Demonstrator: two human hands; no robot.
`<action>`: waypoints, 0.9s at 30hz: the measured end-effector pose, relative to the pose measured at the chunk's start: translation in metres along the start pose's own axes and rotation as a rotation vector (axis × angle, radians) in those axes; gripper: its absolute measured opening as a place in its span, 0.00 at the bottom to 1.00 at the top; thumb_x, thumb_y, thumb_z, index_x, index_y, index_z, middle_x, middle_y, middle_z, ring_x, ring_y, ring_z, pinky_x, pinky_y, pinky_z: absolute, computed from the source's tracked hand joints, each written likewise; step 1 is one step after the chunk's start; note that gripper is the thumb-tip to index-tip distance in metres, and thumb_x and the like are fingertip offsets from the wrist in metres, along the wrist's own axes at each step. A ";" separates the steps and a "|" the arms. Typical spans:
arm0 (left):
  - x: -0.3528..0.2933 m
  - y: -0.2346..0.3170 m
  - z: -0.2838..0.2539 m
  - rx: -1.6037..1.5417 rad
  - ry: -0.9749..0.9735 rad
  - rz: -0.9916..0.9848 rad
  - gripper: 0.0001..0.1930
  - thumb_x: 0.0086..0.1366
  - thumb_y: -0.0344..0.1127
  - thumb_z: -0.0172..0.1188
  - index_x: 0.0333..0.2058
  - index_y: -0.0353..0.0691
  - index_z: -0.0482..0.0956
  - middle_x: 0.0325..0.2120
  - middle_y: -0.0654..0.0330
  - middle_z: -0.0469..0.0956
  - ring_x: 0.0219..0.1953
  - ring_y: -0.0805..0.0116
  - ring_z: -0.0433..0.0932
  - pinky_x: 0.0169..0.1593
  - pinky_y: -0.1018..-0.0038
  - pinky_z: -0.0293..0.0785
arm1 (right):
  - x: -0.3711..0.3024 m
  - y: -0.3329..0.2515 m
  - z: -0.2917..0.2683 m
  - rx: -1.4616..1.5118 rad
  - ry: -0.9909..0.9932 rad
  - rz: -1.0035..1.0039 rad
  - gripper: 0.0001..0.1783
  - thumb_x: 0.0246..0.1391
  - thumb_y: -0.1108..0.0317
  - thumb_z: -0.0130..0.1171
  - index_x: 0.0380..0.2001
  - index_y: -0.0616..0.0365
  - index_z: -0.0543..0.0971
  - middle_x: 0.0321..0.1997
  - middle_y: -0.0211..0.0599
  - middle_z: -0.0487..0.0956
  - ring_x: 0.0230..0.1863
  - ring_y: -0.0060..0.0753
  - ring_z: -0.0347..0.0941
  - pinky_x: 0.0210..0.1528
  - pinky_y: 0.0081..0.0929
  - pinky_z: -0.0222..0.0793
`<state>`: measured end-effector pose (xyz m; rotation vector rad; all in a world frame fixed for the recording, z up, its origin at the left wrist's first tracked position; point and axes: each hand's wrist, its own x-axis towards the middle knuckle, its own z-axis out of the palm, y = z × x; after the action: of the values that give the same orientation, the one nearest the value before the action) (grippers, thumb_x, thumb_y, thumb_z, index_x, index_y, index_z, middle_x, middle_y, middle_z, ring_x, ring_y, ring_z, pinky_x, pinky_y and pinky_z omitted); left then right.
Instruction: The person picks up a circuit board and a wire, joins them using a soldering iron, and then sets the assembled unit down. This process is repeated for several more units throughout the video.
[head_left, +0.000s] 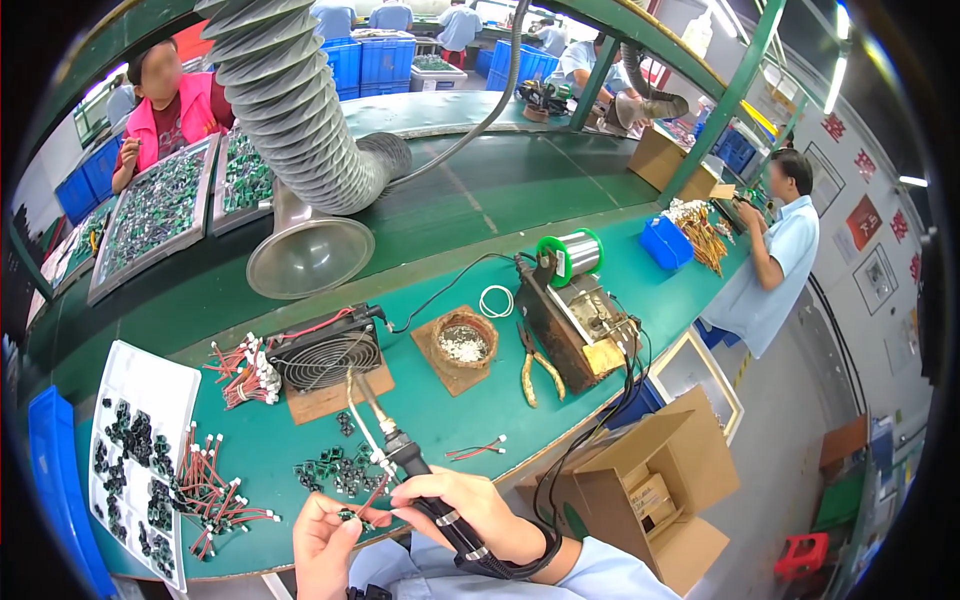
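My left hand (325, 541) is at the bench's near edge, its thumb and fingers pinching a small green circuit board (347, 515). My right hand (478, 508) is wrapped round the black handle of a soldering iron (404, 452), which has a thin solder-feed tube alongside and its tip pointing up and away. A short red wire lead (376, 494) runs up from the board to a white plug by my right fingertips; whether those fingers grip it I cannot tell. Loose small boards with black parts (340, 470) lie just beyond my hands.
To the left are red wire leads (210, 490) and a white tray (97, 440) of black parts. A fan (325, 352), a round dish (466, 338), pliers (540, 365) and a solder reel (572, 255) stand beyond. An extraction funnel (310, 258) hangs above; a cardboard box (600, 480) stands right.
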<state>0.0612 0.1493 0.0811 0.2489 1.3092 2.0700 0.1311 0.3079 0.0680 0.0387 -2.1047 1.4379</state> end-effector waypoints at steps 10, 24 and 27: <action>0.018 -0.002 -0.022 0.113 0.227 0.094 0.04 0.60 0.26 0.51 0.29 0.38 0.64 0.34 0.52 0.78 0.37 0.71 0.75 0.44 0.74 0.69 | -0.018 0.004 -0.028 -0.295 0.126 -0.043 0.31 0.42 0.41 0.62 0.38 0.58 0.73 0.35 0.36 0.75 0.37 0.36 0.70 0.56 0.51 0.51; 0.018 -0.009 -0.032 0.077 0.178 0.135 0.07 0.60 0.26 0.50 0.28 0.41 0.61 0.36 0.49 0.77 0.42 0.65 0.75 0.48 0.71 0.68 | -0.037 0.006 -0.022 -0.177 -0.134 -0.128 0.19 0.34 0.57 0.69 0.31 0.54 0.79 0.22 0.29 0.77 0.25 0.28 0.73 0.53 0.37 0.54; 0.018 -0.011 -0.032 0.065 0.161 0.125 0.08 0.60 0.26 0.51 0.28 0.41 0.59 0.37 0.48 0.76 0.43 0.62 0.76 0.48 0.70 0.68 | -0.038 0.006 -0.022 -0.171 -0.131 -0.126 0.19 0.34 0.57 0.68 0.31 0.54 0.79 0.22 0.29 0.77 0.25 0.28 0.73 0.52 0.36 0.55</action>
<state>0.0368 0.1403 0.0536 0.2006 1.4929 2.1915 0.1707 0.3177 0.0504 0.1999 -2.2814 1.2069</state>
